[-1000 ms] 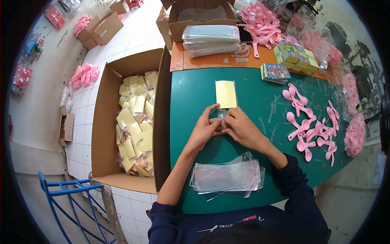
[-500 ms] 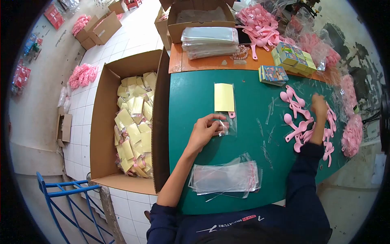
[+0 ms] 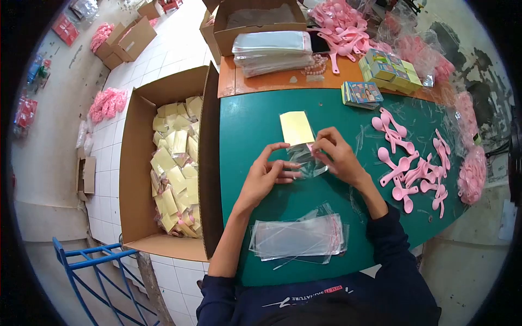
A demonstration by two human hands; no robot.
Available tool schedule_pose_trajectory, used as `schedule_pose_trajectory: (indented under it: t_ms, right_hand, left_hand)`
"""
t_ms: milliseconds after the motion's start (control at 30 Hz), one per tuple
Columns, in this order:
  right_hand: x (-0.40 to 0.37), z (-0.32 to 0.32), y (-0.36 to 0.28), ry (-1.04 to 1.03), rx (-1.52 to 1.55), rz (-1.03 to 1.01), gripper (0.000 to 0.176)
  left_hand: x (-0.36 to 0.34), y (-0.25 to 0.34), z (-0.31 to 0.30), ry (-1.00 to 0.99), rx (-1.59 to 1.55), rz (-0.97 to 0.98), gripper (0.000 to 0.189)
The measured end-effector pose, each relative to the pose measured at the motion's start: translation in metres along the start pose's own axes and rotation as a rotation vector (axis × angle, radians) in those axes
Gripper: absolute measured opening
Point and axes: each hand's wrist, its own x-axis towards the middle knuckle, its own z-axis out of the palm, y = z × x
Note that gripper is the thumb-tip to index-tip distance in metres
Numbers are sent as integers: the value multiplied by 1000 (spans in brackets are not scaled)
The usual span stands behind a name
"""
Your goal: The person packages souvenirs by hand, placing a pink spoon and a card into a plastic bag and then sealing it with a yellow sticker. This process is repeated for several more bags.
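A clear plastic bag (image 3: 312, 167) with a yellow card (image 3: 297, 128) in it lies on the green table. My left hand (image 3: 266, 173) is at the bag's left side, fingers curved, index fingertip at the card's lower edge and the others by the open end; its grip is unclear. My right hand (image 3: 338, 157) pinches at the bag's right side, just below the card, where a bit of pink shows between the fingers. Nearer my body lies a pile of empty clear bags (image 3: 298, 236). Pink spoons (image 3: 403, 168) are spread to the right.
Left of the table stands a cardboard box (image 3: 163, 247) of bagged yellow cards. At the back are stacked clear bags (image 3: 272, 51), an open carton (image 3: 258, 35), card stacks (image 3: 361, 95) and heaped pink spoons (image 3: 342, 32). A blue metal frame (image 3: 89, 263) is at lower left.
My right hand has moved left from the spoons to the bag and now pinches there. My left hand has shifted slightly left, its index finger stretched toward the card. The bag's card is slightly tilted.
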Motion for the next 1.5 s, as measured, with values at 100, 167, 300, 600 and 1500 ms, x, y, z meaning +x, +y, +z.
schedule_pose_trajectory:
  t_ms: [100,167,300,600,1500]
  right_hand:
    - [0,-3,-4,9,162,133,19]
    - [-2,-2,-4,4,263,211,18]
    - [-9,-5,2,-36,479,344,15]
    - [-9,8,7,-19,789,608,11]
    - [-8,9,2,130,522,524,30]
  left_hand:
    - [4,-12,0,66,177,222,17]
    - [4,-12,9,118,442,287,15]
    - [10,-22,15,199,560,364,12]
    - [15,-26,5,306,577,297,14]
    - [39,-9,-10,299,677,396,39]
